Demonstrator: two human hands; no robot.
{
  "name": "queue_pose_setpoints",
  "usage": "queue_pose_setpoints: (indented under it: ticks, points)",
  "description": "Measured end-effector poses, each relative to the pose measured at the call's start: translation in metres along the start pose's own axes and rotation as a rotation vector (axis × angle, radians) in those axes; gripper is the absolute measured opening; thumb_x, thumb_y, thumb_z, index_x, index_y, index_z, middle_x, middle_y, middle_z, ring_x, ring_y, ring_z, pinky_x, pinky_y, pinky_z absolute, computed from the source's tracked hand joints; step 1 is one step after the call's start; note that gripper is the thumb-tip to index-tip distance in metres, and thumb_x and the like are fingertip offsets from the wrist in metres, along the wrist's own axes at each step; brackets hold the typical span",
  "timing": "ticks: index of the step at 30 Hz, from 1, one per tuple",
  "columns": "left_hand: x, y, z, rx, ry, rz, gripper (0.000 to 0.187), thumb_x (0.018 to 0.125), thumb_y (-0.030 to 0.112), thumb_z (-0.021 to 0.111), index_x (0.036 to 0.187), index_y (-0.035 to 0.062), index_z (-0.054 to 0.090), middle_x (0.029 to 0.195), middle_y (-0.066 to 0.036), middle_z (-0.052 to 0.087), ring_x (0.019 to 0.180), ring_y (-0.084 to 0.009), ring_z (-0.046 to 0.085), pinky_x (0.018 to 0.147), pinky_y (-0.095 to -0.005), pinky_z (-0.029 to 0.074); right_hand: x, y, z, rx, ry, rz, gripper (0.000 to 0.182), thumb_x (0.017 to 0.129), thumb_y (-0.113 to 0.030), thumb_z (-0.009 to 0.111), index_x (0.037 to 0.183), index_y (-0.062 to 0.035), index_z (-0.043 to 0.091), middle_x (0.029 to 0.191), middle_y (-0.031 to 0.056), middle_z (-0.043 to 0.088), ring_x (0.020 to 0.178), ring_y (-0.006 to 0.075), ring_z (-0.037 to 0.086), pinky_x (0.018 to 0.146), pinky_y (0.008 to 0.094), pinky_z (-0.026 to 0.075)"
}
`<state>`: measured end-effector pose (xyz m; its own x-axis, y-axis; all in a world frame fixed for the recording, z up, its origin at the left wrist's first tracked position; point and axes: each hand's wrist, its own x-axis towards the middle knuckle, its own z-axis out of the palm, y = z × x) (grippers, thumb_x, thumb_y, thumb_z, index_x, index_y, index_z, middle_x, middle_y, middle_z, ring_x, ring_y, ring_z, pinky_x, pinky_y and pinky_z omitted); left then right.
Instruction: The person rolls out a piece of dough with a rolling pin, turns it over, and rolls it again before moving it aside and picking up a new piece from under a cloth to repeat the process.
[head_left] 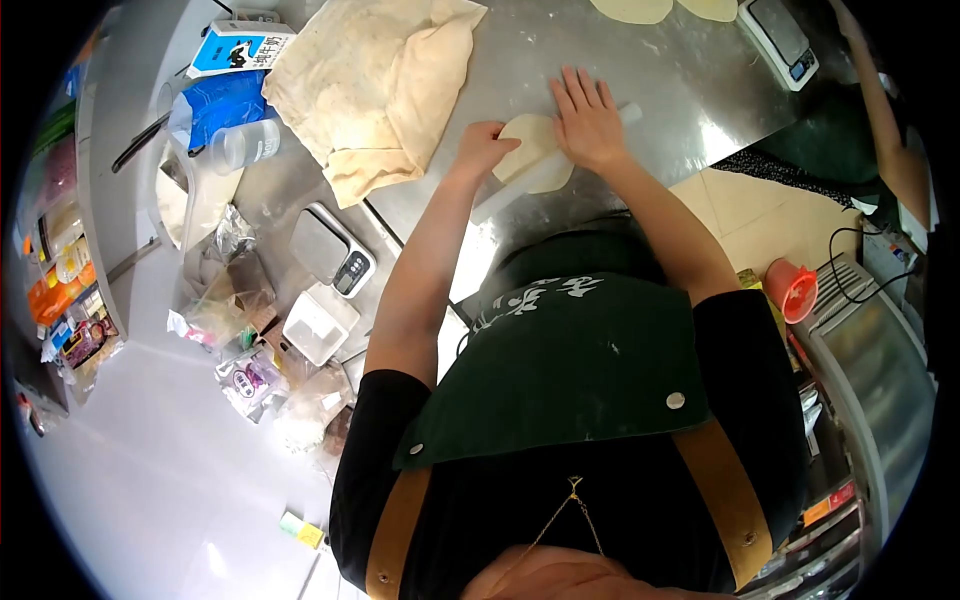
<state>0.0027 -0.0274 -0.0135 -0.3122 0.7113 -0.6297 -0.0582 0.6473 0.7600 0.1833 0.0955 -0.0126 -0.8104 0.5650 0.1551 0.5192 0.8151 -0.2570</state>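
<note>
A thin pale dough round (523,131) lies on the steel table near its front edge. Across it, slanting from lower left to upper right, is a whitish rolling pin (545,168). My left hand (484,150) has its fingers curled in, thumb and fingers closed on the left edge of the round. Flat on the rolling pin rests my right hand (590,125), palm down, fingers stretched toward the far side. The palm hides part of the pin and the round's right edge.
A large crumpled beige cloth (385,85) lies left of my hands. More dough rounds (635,8) and a scale (778,42) are at the far right. Another scale (333,250), a white tub (320,323) and a milk carton (240,50) stand left. A co-worker's arm (880,120) shows right.
</note>
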Motion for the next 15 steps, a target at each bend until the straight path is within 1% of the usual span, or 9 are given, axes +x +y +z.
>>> queue_pose_setpoints:
  ticks: [3, 5, 6, 8, 9, 12, 15]
  points:
    - [-0.002, 0.020, -0.001, 0.371, -0.024, 0.040, 0.030, 0.073, 0.017, 0.073, 0.097, -0.0010, 0.071, 0.084, -0.015, 0.069, 0.075, -0.0245, 0.066, 0.069, -0.0358, 0.050, -0.022, 0.011, 0.002, -0.025, -0.025, -0.040, 0.053, 0.091, -0.030, 0.051, 0.137, -0.0033, 0.047, 0.146, 0.0169, 0.041, 0.136, 0.0335, 0.036, 0.113, 0.0513, 0.026]
    - [-0.003, 0.026, 0.004, 0.443, 0.015, 0.082, 0.031, 0.071, 0.019, 0.074, 0.097, 0.0015, 0.071, 0.086, -0.017, 0.069, 0.079, -0.0291, 0.066, 0.073, -0.0382, 0.051, -0.027, 0.012, 0.002, -0.042, -0.039, -0.046, 0.054, 0.092, -0.031, 0.050, 0.138, -0.0033, 0.044, 0.147, 0.0168, 0.040, 0.137, 0.0333, 0.035, 0.113, 0.0500, 0.025]
    - [-0.005, 0.025, 0.008, 0.483, 0.026, 0.102, 0.031, 0.071, 0.020, 0.074, 0.096, 0.0028, 0.072, 0.087, -0.018, 0.069, 0.082, -0.0314, 0.067, 0.074, -0.0393, 0.051, -0.018, 0.008, 0.002, -0.040, -0.039, -0.040, 0.055, 0.092, -0.032, 0.051, 0.138, -0.0032, 0.045, 0.147, 0.0167, 0.040, 0.137, 0.0335, 0.035, 0.113, 0.0500, 0.026]
    - [-0.004, 0.028, 0.010, 0.545, 0.005, 0.097, 0.031, 0.073, 0.020, 0.073, 0.099, 0.0038, 0.071, 0.089, -0.018, 0.070, 0.083, -0.0306, 0.068, 0.075, -0.0394, 0.051, 0.027, 0.001, 0.006, -0.035, -0.028, -0.028, 0.055, 0.092, -0.033, 0.051, 0.137, -0.0031, 0.046, 0.147, 0.0167, 0.040, 0.136, 0.0339, 0.036, 0.113, 0.0499, 0.026]
    - [-0.004, 0.029, 0.009, 0.584, -0.004, 0.097, 0.031, 0.074, 0.020, 0.073, 0.101, 0.0043, 0.071, 0.090, -0.018, 0.070, 0.084, -0.0302, 0.068, 0.075, -0.0395, 0.051, 0.032, 0.000, 0.010, -0.045, 0.028, -0.058, 0.055, 0.091, -0.035, 0.053, 0.135, -0.0031, 0.048, 0.146, 0.0164, 0.041, 0.136, 0.0340, 0.036, 0.113, 0.0507, 0.026]
    - [-0.004, 0.025, 0.011, 0.693, 0.040, 0.177, 0.030, 0.075, 0.020, 0.072, 0.100, 0.0028, 0.070, 0.093, -0.020, 0.069, 0.087, -0.0322, 0.067, 0.077, -0.0399, 0.051, 0.005, 0.010, 0.006, 0.021, 0.050, -0.116, 0.058, 0.087, -0.034, 0.060, 0.135, -0.0031, 0.049, 0.146, 0.0158, 0.041, 0.137, 0.0326, 0.036, 0.114, 0.0504, 0.025]
    - [-0.019, 0.033, 0.023, 0.791, 0.151, 0.124, 0.030, 0.077, 0.019, 0.070, 0.102, 0.0028, 0.069, 0.095, -0.021, 0.068, 0.091, -0.0340, 0.066, 0.077, -0.0403, 0.051, -0.050, 0.028, -0.008, 0.174, -0.011, -0.194, 0.055, 0.079, -0.030, 0.070, 0.127, -0.0067, 0.056, 0.145, 0.0149, 0.043, 0.138, 0.0316, 0.035, 0.114, 0.0507, 0.024]
